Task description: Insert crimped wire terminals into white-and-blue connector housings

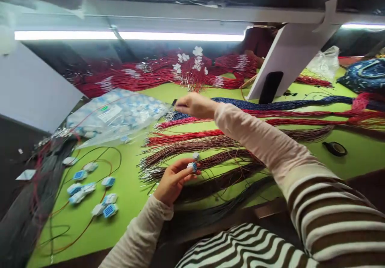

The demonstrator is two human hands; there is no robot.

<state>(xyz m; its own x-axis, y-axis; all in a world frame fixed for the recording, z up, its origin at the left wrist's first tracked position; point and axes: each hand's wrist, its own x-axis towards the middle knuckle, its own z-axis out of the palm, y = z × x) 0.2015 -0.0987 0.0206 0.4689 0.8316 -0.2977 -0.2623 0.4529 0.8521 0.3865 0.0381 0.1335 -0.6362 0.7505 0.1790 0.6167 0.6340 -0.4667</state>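
Note:
My left hand (172,180) pinches a small blue-and-white plastic connector (192,166) between thumb and fingers, and thin wires trail from it to the right. Another small whitish piece (195,156) shows just above it. My right hand (197,105) reaches forward over the terminal ends of the dark blue wire bundle (249,103), its fingers pressed together. What is between those fingertips is too small to tell. Below it lie red wires (192,137) and brown wires (192,146), their metal-tipped ends pointing left.
A clear plastic bag of connectors (117,111) lies left of my right hand. Several loose connectors (110,210) are scattered on the green table (129,228). Red wire bundles (144,75) line the back. A phone (270,87) leans on a white panel; black tape (335,148) lies right.

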